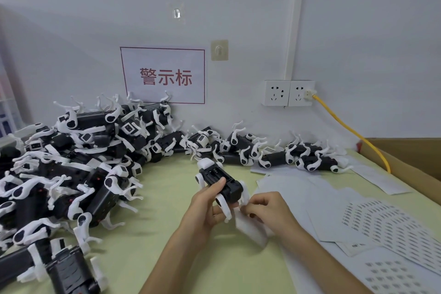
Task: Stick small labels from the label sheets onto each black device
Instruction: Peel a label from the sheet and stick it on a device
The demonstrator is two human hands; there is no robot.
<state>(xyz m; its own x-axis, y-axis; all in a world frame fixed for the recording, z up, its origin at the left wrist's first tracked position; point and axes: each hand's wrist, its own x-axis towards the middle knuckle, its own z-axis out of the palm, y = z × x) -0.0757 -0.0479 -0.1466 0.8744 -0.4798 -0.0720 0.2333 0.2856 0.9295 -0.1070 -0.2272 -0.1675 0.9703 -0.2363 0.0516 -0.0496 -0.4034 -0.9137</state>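
Note:
A black device (220,180) with white legs is held above the green table, belly side up. My left hand (205,207) grips it from the left, thumb across its top. My right hand (267,210) is at the device's near right end, its fingertips pinching something small and white there, probably a label. Label sheets (391,227) with rows of small printed labels lie on the table to the right. A large pile of black devices (78,164) fills the left, and a row of them (274,150) lines the wall.
A wall with a red-framed sign (164,76) and two sockets (288,93) stands behind. A yellow cable (353,131) runs from the right socket down past a cardboard box (405,157) at the right. Blank backing sheets (298,186) lie near my right hand.

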